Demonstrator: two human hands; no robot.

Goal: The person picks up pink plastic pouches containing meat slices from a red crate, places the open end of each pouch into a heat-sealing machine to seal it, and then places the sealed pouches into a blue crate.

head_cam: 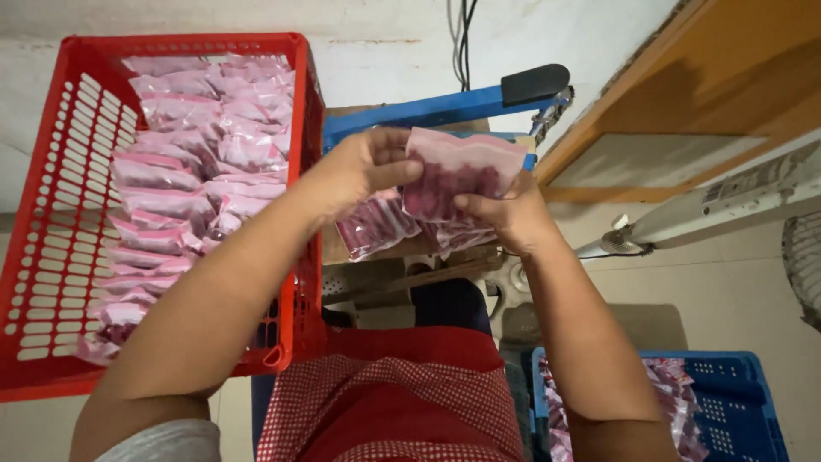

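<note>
Both hands hold one clear plastic pouch (pixel 457 175) filled with dark red pieces, raised in front of me. My left hand (pixel 363 162) pinches its upper left corner. My right hand (pixel 505 214) grips its lower right side from below. Just beneath the pouch, more filled pouches (pixel 376 224) lie on a small bench. Behind them stands a blue heat sealer (pixel 445 107) with a black handle.
A red plastic crate (pixel 51 231) at the left is piled with several filled pink pouches. A blue crate (pixel 735 402) at the lower right holds more pouches. A white fan stand (pixel 727 201) and a wooden door frame (pixel 684 94) are at the right.
</note>
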